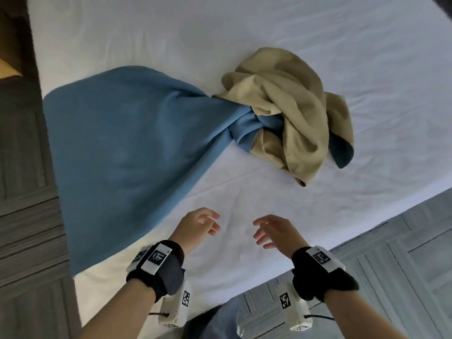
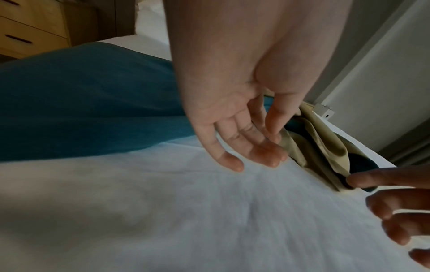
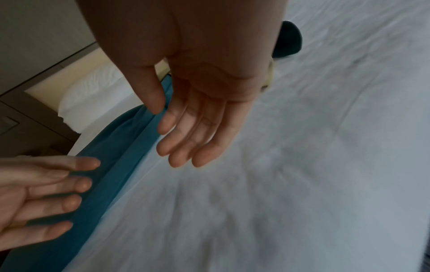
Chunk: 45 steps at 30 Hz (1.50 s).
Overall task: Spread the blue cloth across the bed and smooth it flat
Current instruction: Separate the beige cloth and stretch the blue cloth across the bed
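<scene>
At the far left of the head view a dark wood-grain surface [image 1: 27, 216] runs down the frame edge, and just right of it the blue cloth [image 1: 117, 148] covers the left part of the white bed [image 1: 244, 33]. Its left portion lies fairly flat and broad, reaching from the middle left down to the lower left of the frame, while toward the centre it narrows into a twisted rope that disappears into a crumpled beige cloth [image 1: 288, 106] right of centre; a small blue tip pokes out at the beige heap's right side, so the two seem tangled or joined, though which I cannot tell. That twist is probably why the blue cloth fans out from one point instead of lying square. Below, in the lower centre, the left hand [image 1: 198, 223] hovers over bare sheet near the blue cloth's edge, fingers loosely spread and holding nothing; the left wrist view shows its palm slack with the fingertips just above the sheet. Right of it the right hand [image 1: 274, 231] hangs likewise, fingers relaxed and apart, empty. Both point toward the bunched middle, which suggests a reach for the knot to free it before any smoothing. At the lower right lies pale panelled flooring [image 1: 403, 265].
</scene>
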### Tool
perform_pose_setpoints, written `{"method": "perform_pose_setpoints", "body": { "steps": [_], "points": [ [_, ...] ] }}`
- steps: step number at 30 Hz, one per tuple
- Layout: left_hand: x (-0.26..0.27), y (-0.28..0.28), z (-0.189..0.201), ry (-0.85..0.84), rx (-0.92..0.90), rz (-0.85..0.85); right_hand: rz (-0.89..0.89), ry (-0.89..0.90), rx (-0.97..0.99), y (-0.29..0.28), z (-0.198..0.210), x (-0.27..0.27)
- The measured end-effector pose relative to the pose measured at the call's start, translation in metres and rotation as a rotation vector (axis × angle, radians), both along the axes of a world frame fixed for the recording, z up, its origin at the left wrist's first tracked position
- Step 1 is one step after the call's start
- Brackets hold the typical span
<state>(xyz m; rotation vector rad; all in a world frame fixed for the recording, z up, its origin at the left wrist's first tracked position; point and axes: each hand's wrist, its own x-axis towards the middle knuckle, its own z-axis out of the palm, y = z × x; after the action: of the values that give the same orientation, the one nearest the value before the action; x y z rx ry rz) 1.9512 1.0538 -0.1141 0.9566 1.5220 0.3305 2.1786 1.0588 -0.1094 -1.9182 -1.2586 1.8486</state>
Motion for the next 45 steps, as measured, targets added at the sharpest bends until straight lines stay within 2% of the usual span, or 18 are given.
{"method": "perform_pose_setpoints", "body": {
  "steps": [13,17,19,21,23,26,29,32,36,40,43,45],
  "points": [
    [0.067,0.12,-0.006,-0.091,0.049,0.097,0.131,0.009,0.078,0.168,0.011,0.083],
    [0.092,0.135,-0.018,-0.044,0.051,0.182,0.16,0.028,0.165,0.221,0.003,0.114],
    [0.109,0.14,-0.024,-0.018,0.049,0.261,0.174,0.023,0.285,0.246,-0.001,0.125],
    [0.131,0.146,-0.031,0.014,0.062,0.331,0.229,-0.097,0.469,0.267,-0.005,0.136],
    [0.153,0.153,-0.037,0.069,0.09,0.371,0.351,-0.297,0.583,0.286,-0.011,0.148],
    [0.186,0.161,-0.044,0.07,0.087,0.452,0.6,-0.501,0.483,0.307,-0.021,0.165],
    [0.21,0.163,-0.046,0.006,0.057,0.511,0.792,-0.519,0.328,0.305,-0.039,0.176],
    [0.217,0.165,-0.048,-0.009,0.027,0.508,0.885,-0.57,0.347,0.295,-0.054,0.173],
    [0.224,0.178,-0.05,0.009,-0.026,0.375,0.89,-0.69,0.485,0.299,-0.057,0.165],
    [0.231,0.198,-0.044,0.023,-0.034,0.364,0.958,-0.596,0.544,0.313,-0.035,0.165],
    [0.228,0.207,-0.033,-0.023,0.094,0.446,0.824,-0.585,0.688,0.337,-0.006,0.182],
    [0.224,0.21,-0.027,0.049,0.167,0.386,0.74,-0.661,0.788,0.363,0.014,0.204]
  ]
}}
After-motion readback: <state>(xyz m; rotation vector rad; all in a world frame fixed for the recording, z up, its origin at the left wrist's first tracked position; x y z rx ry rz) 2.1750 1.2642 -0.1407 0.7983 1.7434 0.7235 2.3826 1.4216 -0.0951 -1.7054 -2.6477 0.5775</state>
